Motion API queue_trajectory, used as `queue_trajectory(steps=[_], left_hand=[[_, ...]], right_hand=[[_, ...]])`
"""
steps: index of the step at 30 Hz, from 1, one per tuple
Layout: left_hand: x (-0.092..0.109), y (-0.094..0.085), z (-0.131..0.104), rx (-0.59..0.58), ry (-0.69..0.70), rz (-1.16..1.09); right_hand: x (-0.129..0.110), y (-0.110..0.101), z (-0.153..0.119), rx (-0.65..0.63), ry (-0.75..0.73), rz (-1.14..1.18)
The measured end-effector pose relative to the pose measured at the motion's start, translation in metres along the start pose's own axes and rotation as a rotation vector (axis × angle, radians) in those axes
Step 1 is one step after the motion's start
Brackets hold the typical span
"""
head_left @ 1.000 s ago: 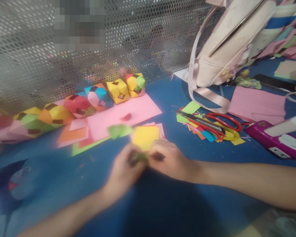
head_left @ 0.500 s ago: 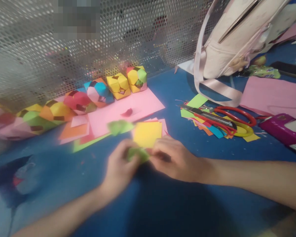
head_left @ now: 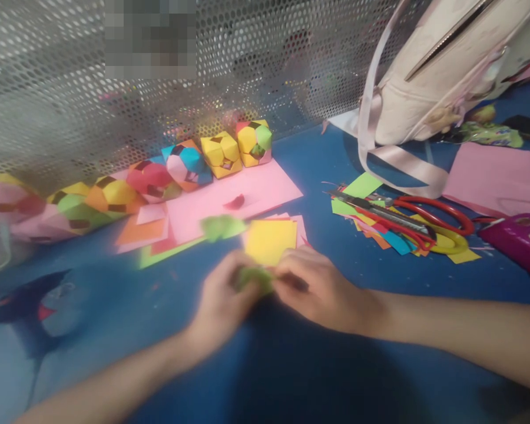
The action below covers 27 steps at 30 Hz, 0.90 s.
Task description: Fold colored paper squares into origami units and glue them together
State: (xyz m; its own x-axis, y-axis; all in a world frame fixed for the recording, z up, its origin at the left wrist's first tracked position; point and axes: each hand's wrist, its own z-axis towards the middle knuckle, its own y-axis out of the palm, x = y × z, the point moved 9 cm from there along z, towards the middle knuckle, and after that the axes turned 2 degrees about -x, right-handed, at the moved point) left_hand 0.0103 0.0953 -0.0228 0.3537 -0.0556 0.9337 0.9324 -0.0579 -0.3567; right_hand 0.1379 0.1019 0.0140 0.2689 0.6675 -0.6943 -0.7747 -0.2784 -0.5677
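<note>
Between my two hands is a small piece of green paper [head_left: 255, 279], blurred and partly covered by my fingers. My left hand [head_left: 227, 294] is closed around its left side, thumb on top. At its right edge, the fingertips of my right hand [head_left: 311, 285] pinch the paper. Just beyond the hands lies a stack of square papers with a yellow sheet [head_left: 270, 240] on top. A folded green paper piece [head_left: 221, 227] sits left of that stack. Farther back, several colourful folded paper balls [head_left: 221, 154] stand in a row.
A pink sheet [head_left: 194, 215] lies under loose coloured squares. On the right are red-handled scissors [head_left: 446, 215], a utility knife [head_left: 375, 207], paper scraps and a purple tool [head_left: 519, 238]. A pale bag [head_left: 417, 94] with its strap leans by the perforated metal panel [head_left: 256, 65].
The whole scene has shifted slightly right in view. Both hands still hold the green paper, which shows a little less between the fingers.
</note>
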Motion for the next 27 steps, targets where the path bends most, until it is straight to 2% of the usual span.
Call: queue_trajectory(steps=[8,16,27], left_hand=[[0.001,0.013,0.003,-0.111,-0.063,-0.122],[-0.007,0.01,0.002,-0.095,-0.025,-0.035],[0.001,0.009,0.002,-0.12,-0.005,-0.049]], right_hand=[[0.005,-0.001,0.002,0.055,0.031,-0.011],[0.004,0.0,0.001,0.035,0.01,-0.037],[0.004,0.003,0.001,0.002,0.015,-0.043]])
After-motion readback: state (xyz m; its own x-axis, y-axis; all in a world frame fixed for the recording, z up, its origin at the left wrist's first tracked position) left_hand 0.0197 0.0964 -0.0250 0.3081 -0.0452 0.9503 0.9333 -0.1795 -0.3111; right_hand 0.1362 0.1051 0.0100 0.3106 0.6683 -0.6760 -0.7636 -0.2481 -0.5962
